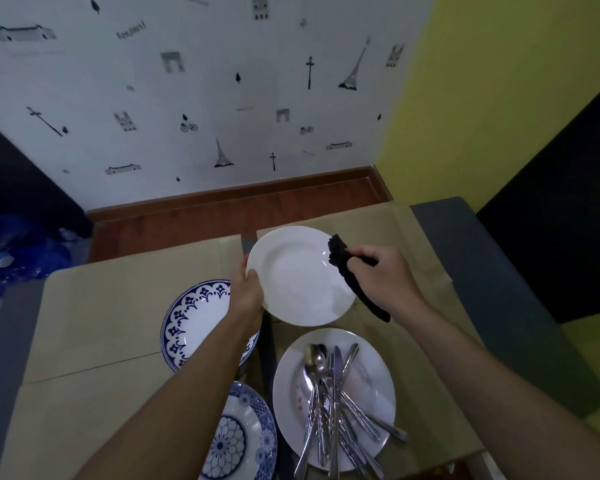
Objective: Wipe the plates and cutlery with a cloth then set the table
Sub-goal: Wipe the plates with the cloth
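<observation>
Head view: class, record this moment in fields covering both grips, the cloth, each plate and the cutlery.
left grip: holds white plate by its left rim
right grip: grips black cloth at that plate's right rim
cutlery: heaped on second plate, near right
blue-rim plate: on table, partly under the left forearm
patterned plate: near edge, centre

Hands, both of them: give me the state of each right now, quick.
Left hand: grips the plain white plate by its left rim, held above the table.
Right hand: curled round the black cloth, which meets the plate's right rim.
</observation>
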The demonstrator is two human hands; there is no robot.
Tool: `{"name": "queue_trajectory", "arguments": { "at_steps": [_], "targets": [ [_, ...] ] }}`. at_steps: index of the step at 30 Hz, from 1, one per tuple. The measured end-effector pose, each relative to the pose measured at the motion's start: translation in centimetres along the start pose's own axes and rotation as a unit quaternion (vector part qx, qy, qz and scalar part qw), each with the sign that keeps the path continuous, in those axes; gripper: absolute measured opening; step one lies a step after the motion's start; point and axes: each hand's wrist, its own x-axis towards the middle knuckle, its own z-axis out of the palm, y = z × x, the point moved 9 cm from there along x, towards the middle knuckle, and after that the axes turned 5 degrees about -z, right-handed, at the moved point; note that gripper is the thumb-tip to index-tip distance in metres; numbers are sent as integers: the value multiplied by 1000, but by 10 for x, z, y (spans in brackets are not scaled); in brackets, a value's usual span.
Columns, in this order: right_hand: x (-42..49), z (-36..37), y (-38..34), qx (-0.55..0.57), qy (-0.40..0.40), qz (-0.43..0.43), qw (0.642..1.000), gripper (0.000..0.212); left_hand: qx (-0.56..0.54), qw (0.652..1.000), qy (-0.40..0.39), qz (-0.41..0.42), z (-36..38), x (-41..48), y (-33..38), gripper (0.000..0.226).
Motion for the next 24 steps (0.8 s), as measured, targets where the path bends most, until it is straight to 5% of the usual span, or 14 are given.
{"name": "queue_trajectory", "arguments": {
  "at_steps": [10,18,24],
  "targets": [
    [10,0,19,11,-22,29,999,37,-34,993,-35,-104,17,30,-53,41],
    [12,3,32,36,-27,51,998,41,199,978,-15,-68,14,37,-63,31],
    [5,4,36,68,-30,67,995,40,311,948,-41,-52,20,32,-61,51]
  ]
}}
